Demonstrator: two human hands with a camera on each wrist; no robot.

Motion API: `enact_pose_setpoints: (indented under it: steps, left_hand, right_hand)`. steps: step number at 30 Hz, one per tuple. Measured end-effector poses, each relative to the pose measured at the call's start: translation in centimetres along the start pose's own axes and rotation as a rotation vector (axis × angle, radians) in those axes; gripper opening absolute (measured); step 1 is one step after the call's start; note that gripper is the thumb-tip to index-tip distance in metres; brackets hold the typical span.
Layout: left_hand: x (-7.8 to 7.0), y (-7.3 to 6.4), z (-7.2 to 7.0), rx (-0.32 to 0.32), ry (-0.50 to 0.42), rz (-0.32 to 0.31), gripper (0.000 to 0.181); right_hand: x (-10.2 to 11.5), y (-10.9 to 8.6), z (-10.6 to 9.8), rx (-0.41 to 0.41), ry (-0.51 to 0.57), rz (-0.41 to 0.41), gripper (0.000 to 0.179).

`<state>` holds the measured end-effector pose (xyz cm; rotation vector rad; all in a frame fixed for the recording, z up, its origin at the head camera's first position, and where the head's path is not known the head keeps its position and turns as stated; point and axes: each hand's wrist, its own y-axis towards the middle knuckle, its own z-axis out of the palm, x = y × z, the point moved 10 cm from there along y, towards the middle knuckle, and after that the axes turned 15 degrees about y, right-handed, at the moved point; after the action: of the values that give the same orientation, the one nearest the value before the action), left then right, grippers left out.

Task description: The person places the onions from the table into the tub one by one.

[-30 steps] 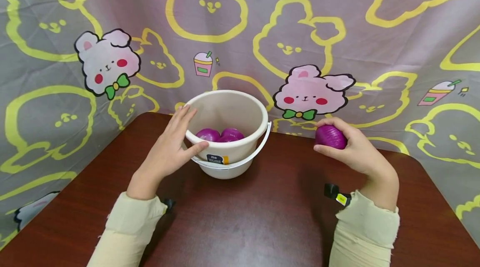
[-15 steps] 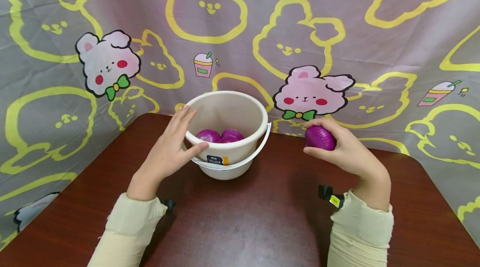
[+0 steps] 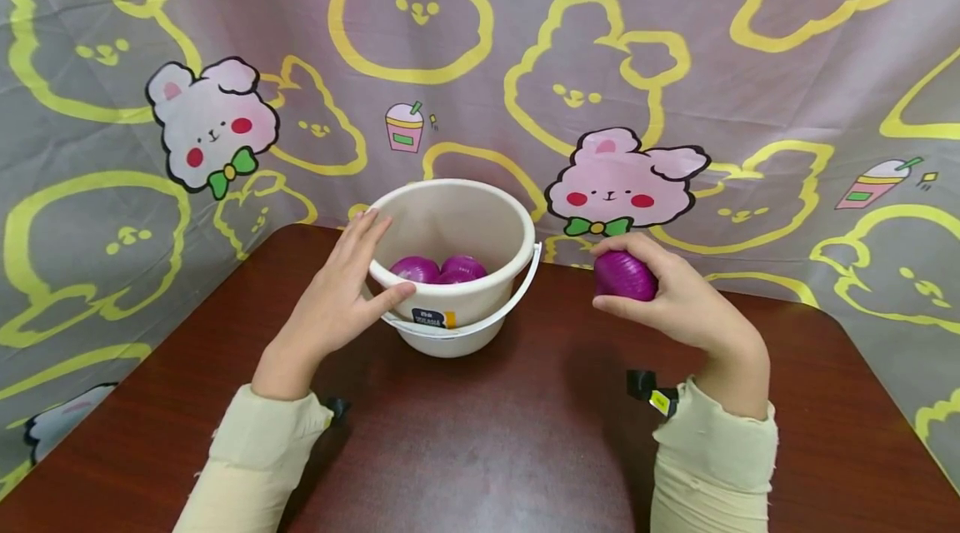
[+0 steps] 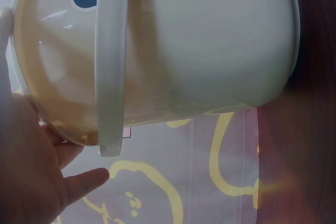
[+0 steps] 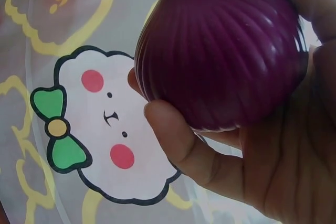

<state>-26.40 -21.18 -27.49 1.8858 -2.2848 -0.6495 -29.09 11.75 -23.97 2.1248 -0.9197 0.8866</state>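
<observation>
A cream bucket (image 3: 480, 305) with a white handle (image 3: 468, 330) stands on the table, a dark label on its front. Inside it lie purple onions, one on the left (image 3: 415, 268) and another beside it (image 3: 462, 267); the bucket's wall hides their lower parts. My left hand (image 3: 326, 304) rests at the left of the rim with fingers extended and the thumb spread along the front edge. In the left wrist view those fingers (image 4: 86, 183) reach past the rim. To the right of the bucket, above the table, my right hand (image 3: 682, 296) grips a purple onion (image 3: 625, 276) between thumb and fingers.
The brown wooden table (image 3: 465, 450) ends at a patterned cloth curtain (image 3: 480, 42) close behind the bucket. The bucket's handle hangs down across its front and right side. Small black wrist devices, one by the right cuff (image 3: 651, 391), sit at both sleeves.
My right hand has moved left toward the bucket with the onion in its grip. The left hand and the bucket have stayed where they were.
</observation>
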Motion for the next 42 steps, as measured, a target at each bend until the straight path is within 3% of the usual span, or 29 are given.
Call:
enact_pose_setpoints:
  steps: [14,21,42]
  left_hand:
    - [0.0,0.2,0.0,0.017,-0.006,-0.006,0.093]
    - [0.0,0.1,0.2,0.018,-0.008,-0.011,0.094]
    - [0.1,0.2,0.0,0.013,-0.001,-0.013,0.096]
  right_hand:
    - [1.0,0.8,1.8,0.055,0.014,-0.030,0.051]
    - [2.3,1.7,3.1,0.096,0.021,-0.127,0.050]
    - [6.4,5.1,6.3,0.181,0.096,-0.260,0.054]
